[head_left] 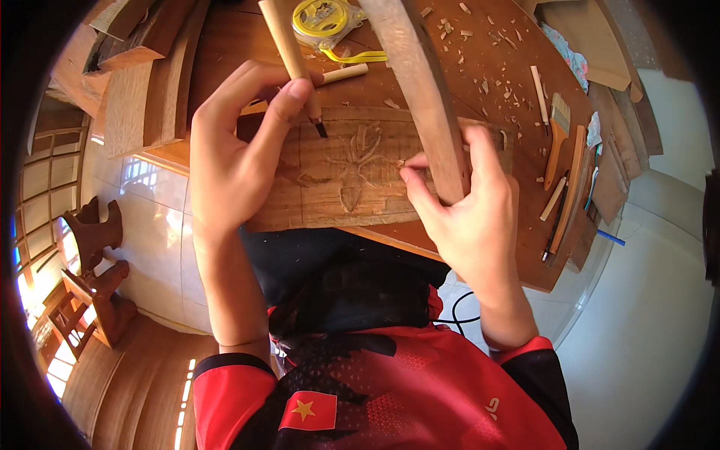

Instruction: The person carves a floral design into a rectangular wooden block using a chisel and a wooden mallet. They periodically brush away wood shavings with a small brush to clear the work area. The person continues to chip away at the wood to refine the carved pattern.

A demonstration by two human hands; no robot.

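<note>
My left hand (238,142) is closed round the pale wooden handle of a carving chisel (283,37). Its dark blade points down just above the left part of a brown wooden board (289,206). A flower-like relief (352,165) with leaves and a stem is carved in the board's middle. A long, thick wooden bar (420,82) rises from my right hand (472,210), gripped between the thumb side and the other fingers. My right thumb and index finger come close together over the carving, with a small chip (402,163) by their tips.
Behind the board lie a yellow tape measure (322,19) and another pale-handled tool (345,73). Wood shavings (502,82) litter the table. To the right are a paintbrush (559,127), pencil-like sticks (553,199) and wooden strips. Wooden blocks (142,97) are stacked at the left.
</note>
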